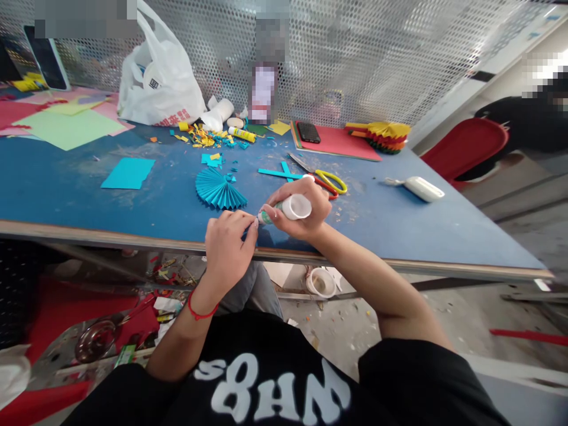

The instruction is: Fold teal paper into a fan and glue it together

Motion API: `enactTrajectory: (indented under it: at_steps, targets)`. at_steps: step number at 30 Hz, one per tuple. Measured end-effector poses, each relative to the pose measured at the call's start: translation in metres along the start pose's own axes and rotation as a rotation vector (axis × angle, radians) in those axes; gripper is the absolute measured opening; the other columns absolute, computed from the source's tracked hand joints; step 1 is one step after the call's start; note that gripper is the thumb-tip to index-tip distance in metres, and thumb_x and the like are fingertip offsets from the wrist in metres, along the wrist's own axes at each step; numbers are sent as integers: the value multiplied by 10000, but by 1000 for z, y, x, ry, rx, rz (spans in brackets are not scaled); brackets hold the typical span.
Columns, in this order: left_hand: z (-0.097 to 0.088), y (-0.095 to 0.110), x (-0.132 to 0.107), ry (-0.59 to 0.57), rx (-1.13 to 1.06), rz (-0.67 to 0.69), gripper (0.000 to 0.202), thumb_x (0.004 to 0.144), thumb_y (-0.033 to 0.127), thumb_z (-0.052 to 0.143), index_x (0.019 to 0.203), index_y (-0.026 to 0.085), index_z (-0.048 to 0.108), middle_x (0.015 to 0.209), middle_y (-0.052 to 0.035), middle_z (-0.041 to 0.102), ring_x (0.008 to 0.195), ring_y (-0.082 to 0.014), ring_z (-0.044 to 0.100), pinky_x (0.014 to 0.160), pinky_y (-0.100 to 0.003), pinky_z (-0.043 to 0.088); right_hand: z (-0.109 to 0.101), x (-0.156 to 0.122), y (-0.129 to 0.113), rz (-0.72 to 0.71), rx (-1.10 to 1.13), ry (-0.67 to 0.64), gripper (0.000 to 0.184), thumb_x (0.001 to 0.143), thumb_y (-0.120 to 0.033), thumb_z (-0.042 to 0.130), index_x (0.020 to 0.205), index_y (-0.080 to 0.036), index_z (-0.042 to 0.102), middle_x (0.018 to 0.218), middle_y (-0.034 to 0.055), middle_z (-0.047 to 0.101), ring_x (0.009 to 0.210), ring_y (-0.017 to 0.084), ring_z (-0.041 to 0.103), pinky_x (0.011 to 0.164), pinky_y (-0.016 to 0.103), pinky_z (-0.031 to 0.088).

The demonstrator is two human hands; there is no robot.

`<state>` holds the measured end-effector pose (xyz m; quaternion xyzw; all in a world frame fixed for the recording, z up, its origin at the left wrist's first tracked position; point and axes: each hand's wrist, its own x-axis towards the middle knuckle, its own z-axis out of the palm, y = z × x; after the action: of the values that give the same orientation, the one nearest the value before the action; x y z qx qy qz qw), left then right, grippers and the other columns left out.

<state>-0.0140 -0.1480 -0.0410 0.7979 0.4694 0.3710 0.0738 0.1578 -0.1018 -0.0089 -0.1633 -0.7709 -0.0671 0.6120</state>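
Note:
My right hand is wrapped round a white tube with a green label, which may be glue. Its wide white end faces up towards me, and its other end points at my left fingertips. At the front edge of the table, my left hand has thumb and forefinger pinched together; whatever lies between them is too small or hidden. Just beyond my hands is a pleated blue paper fan. Scissors with yellow and red handles lie past my right hand, beside blue paper strips.
A blue paper piece lies left on the blue table. Behind are a white plastic bag, paper scraps, a yellow glue stick and a black phone on red paper. A white device lies right.

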Motion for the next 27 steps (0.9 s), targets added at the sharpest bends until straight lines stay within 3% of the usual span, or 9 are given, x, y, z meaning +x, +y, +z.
enactTrajectory:
  at_steps: [5, 12, 27]
  targets:
    - [-1, 0, 0, -26, -7, 10, 176, 998, 210, 545, 940, 232, 709, 1055, -31, 778, 982, -257, 653, 752, -397, 358, 1, 1, 0, -63, 10, -8, 128, 931, -317, 710, 963, -267, 597, 695, -52, 696, 521, 138, 671, 478, 256, 545]
    - [-2, 1, 1, -37, -24, -17, 191, 994, 221, 525, 929, 234, 704, 1029, -30, 780, 989, -261, 650, 764, -402, 373, -1, -4, 0, -27, -28, -65, 136, 947, -356, 684, 943, -271, 579, 683, -44, 701, 516, 140, 689, 474, 255, 556]
    - [-2, 2, 2, -31, -62, -58, 221, 1016, 215, 517, 903, 227, 707, 1018, -20, 783, 993, -252, 664, 783, -400, 370, 2, 4, -4, -88, 46, -12, 137, 938, -303, 703, 918, -236, 585, 651, -49, 680, 487, 118, 662, 437, 220, 517]
